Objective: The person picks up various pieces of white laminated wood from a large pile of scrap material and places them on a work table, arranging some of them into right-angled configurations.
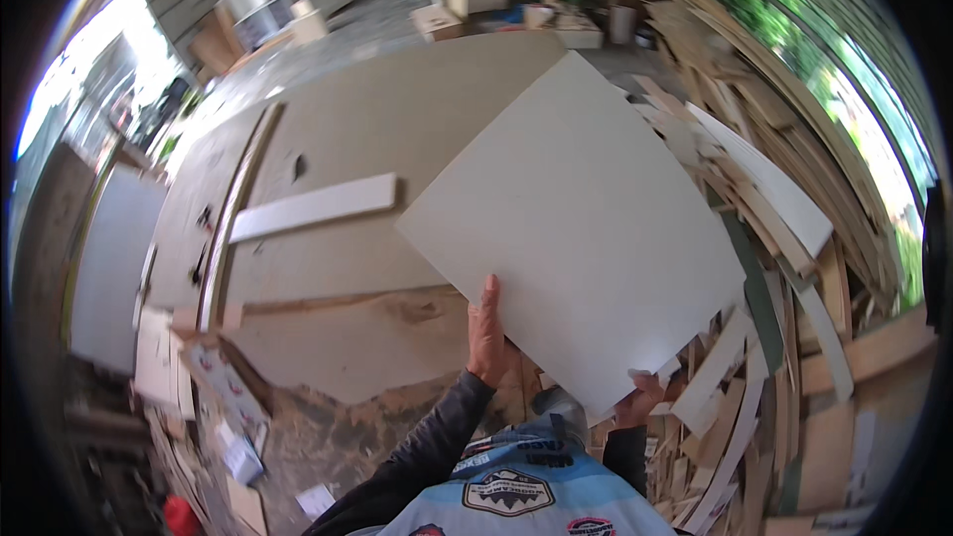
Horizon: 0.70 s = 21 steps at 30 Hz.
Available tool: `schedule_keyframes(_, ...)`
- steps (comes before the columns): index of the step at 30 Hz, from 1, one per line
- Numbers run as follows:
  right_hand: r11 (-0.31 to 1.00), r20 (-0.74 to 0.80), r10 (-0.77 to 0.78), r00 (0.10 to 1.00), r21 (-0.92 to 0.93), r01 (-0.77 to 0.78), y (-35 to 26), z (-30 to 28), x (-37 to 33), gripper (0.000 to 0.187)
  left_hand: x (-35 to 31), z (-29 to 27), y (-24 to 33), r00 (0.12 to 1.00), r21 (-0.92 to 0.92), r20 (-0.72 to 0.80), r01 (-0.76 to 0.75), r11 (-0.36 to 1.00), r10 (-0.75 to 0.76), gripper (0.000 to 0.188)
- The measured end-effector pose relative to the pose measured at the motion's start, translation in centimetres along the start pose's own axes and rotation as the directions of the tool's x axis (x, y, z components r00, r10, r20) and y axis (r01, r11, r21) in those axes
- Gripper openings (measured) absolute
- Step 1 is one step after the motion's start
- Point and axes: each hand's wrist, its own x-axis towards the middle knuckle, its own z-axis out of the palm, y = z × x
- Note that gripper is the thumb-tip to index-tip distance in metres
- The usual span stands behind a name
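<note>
A large white rectangular board [586, 228] is held up in front of me, tilted, with one corner pointing to the far side. My left hand [486, 333] grips its near left edge, thumb lying on the white face and the other fingers hidden beneath. At its near right edge, my right hand [640, 397] is closed on the board, its fingertips over the rim. On the big worktable [447, 99] lies a white strip of board [316, 206], left of the held board. Its left end meets a long wooden batten [238, 208].
Offcuts and long wooden strips [735, 387] are heaped to my right. More planks [794, 129] lean along the far right. Small dark tools [199, 263] lie on the table's left part. Scraps and a carton [223, 367] are at the lower left.
</note>
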Motion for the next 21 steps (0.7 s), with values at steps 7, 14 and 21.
schedule_keyframes(7,0.779,0.245,-0.219,0.944,-0.539,0.321,8.9,1.3,-0.9,0.032,-9.1,-12.4,12.0,0.938,-0.042,-0.282,-0.224,0.974,0.204,0.034)
schedule_keyframes(14,-0.194,0.782,-0.316,0.537,-0.607,0.770,12.1,19.2,-3.4,0.052,-15.0,-19.0,19.0,0.792,0.032,-0.417,-0.477,0.879,0.445,0.035)
schedule_keyframes(21,0.033,0.853,0.522,-0.023,0.007,0.999,29.1,33.3,-11.9,0.060,-18.4,-23.6,23.6,0.657,0.204,-0.495,-0.548,0.811,0.568,0.037)
